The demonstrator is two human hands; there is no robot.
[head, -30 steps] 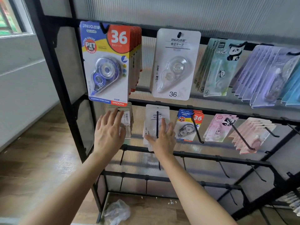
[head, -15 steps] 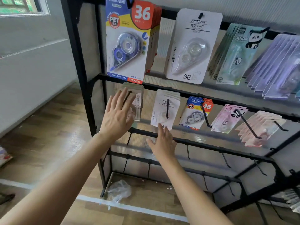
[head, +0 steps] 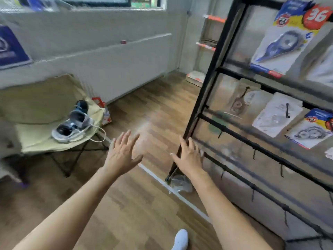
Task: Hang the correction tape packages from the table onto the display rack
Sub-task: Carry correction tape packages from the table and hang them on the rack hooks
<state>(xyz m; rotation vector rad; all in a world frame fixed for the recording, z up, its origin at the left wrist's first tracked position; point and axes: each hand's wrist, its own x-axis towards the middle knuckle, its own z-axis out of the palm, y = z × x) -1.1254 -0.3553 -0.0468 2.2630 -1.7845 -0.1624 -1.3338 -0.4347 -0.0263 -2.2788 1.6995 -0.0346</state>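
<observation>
The black display rack [head: 212, 69] fills the right side, blurred by motion. Correction tape packages hang on it: a large blue and yellow one [head: 282, 46] at the top, a clear one [head: 237, 103] on the second row's left hook, a white one [head: 275, 118] beside it, and a smaller blue and yellow one [head: 311, 132] further right. My left hand [head: 122, 152] is open over the wooden floor, left of the rack, holding nothing. In front of the rack's left post, my right hand [head: 189, 157] has straight fingers and is empty. No table is in view.
A folding chair [head: 36, 138] with beige fabric stands at the left, with sneakers [head: 73, 123] on it. A crumpled clear plastic bag [head: 180, 183] lies at the rack's foot. A white line [head: 180, 193] crosses the wooden floor. Empty hooks [head: 254, 154] stick out of the rack's lower bars.
The view has swung left, away from the rack. Both hands have come off the hanging packages and dropped lower, now over the floor and the rack's left post.
</observation>
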